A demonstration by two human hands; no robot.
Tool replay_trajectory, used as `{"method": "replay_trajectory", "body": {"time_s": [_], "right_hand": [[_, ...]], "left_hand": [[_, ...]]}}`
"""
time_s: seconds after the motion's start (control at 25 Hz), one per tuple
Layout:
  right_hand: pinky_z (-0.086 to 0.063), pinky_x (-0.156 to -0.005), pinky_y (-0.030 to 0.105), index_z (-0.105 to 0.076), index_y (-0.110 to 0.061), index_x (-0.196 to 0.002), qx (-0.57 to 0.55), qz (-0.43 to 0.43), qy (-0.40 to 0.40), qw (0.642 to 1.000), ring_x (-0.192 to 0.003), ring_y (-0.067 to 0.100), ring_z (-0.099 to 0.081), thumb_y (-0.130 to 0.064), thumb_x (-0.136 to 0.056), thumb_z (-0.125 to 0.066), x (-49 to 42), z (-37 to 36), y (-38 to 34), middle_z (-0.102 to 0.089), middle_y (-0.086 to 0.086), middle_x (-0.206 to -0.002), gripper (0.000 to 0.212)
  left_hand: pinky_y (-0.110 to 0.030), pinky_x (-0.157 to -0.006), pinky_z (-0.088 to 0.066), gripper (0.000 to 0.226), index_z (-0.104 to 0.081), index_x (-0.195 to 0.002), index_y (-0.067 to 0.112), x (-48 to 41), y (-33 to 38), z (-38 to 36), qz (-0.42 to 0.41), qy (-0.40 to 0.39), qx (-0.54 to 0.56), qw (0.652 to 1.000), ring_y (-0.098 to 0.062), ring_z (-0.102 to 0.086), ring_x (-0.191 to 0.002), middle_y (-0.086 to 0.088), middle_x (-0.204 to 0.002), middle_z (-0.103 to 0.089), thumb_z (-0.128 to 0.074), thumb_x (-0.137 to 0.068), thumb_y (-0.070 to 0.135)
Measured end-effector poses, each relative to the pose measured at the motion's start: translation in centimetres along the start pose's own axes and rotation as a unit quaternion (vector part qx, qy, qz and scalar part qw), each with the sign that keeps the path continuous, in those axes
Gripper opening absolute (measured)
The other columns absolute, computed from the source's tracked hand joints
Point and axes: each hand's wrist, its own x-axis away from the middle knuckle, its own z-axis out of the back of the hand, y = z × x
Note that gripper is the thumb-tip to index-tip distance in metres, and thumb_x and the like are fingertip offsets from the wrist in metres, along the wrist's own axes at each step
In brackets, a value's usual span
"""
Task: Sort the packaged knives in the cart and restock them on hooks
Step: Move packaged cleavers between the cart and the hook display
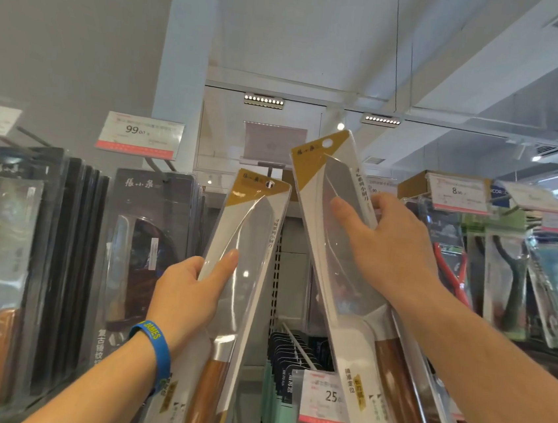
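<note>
Rows of dark boxed knives (pixel 143 248) hang to the outer side of our left hand (pixel 186 291). Clear packs of red-handled scissors (pixel 452 271) hang just past our right hand (pixel 391 247).

We hold two matching packaged knives up in front of these. Each is a long clear blister on white card, with a gold corner at the top carrying black characters and a hang hole. A broad grey blade lies in the upper part and a brown wooden handle in the part below the hand.

The right pack (pixel 340 304) is raised higher and tilts so its top leans toward our left hand. Our right thumb lies across the blade front and the fingers curl round the far edge.

The left pack (pixel 254 236) stands nearer upright. Our left hand grips its outer edge, thumb flat on the front and fingers hidden behind. Its hole sits at the tip of a hook (pixel 270 167) above that hand, though we cannot tell whether it is threaded on.

A price tag (pixel 326 399) reading 25 shows under our right forearm, and a blue wristband (pixel 154 353) circles our left wrist.
</note>
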Motion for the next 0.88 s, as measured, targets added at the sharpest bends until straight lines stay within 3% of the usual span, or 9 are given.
{"method": "replay_trajectory", "body": {"time_s": [0.16, 0.28, 0.36, 0.52, 0.6, 0.88], "right_hand": [[-0.038, -0.059, 0.019, -0.049, -0.037, -0.123, -0.02, -0.005, -0.01, 1.0, -0.077, -0.004, -0.054, -0.071, -0.091, -0.052, -0.1, -0.3, -0.1, -0.051, -0.029, -0.089, 0.047], [-0.044, -0.066, 0.024, -0.046, -0.036, -0.136, -0.033, -0.005, -0.02, 0.999, -0.085, 0.003, -0.06, -0.068, -0.092, -0.054, 0.3, -0.4, -0.4, -0.055, -0.025, -0.097, 0.054], [-0.048, -0.073, 0.029, -0.044, -0.036, -0.139, -0.032, -0.008, -0.034, 0.999, -0.091, 0.008, -0.062, -0.066, -0.092, -0.054, 0.5, -0.4, -0.5, -0.055, -0.02, -0.105, 0.057], [-0.046, -0.069, 0.026, -0.044, -0.036, -0.14, -0.037, -0.007, -0.037, 0.999, -0.083, -0.002, -0.056, -0.064, -0.093, -0.055, 1.0, -0.4, -0.6, -0.053, -0.023, -0.101, 0.056], [-0.05, -0.074, 0.028, -0.044, -0.035, -0.14, -0.036, -0.008, -0.038, 0.999, -0.083, -0.001, -0.055, -0.064, -0.094, -0.054, 1.1, -0.3, -0.6, -0.052, -0.021, -0.103, 0.056], [-0.037, -0.063, 0.013, -0.045, -0.037, -0.14, -0.044, -0.019, -0.054, 0.997, -0.08, -0.011, -0.05, -0.066, -0.093, -0.054, 1.2, -0.6, -0.4, -0.052, -0.027, -0.098, 0.056]], "left_hand": [[-0.033, -0.054, -0.038, 0.062, -0.048, -0.068, 0.01, -0.5, 0.2, -0.5, 0.002, -0.007, 0.002, 1.0, -0.019, -0.046, -0.055, -0.009, -0.062, -0.05, -0.056, -0.08, 0.071], [-0.034, -0.055, -0.043, 0.071, -0.052, -0.069, 0.003, -0.8, 0.0, -0.9, 0.021, -0.021, -0.001, 1.0, -0.028, -0.054, -0.056, -0.014, -0.064, -0.058, -0.055, -0.08, 0.072], [-0.036, -0.059, -0.05, 0.076, -0.058, -0.076, -0.005, -1.0, -0.2, -1.3, 0.046, -0.025, 0.002, 0.999, -0.035, -0.064, -0.066, -0.019, -0.072, -0.067, -0.056, -0.081, 0.071], [-0.033, -0.055, -0.042, 0.064, -0.051, -0.069, 0.009, -1.0, -0.6, -1.7, 0.029, -0.029, 0.004, 0.999, -0.024, -0.051, -0.055, -0.015, -0.063, -0.055, -0.055, -0.081, 0.072], [-0.035, -0.056, -0.046, 0.069, -0.054, -0.068, 0.005, -1.2, -0.6, -2.0, 0.038, -0.03, 0.006, 0.999, -0.026, -0.058, -0.057, -0.016, -0.065, -0.062, -0.054, -0.08, 0.073], [-0.047, -0.082, -0.056, 0.068, -0.067, -0.093, 0.005, -2.5, -1.5, -3.7, 0.126, -0.082, 0.027, 0.988, -0.032, -0.069, -0.082, -0.013, -0.088, -0.072, -0.052, -0.085, 0.07]]}}
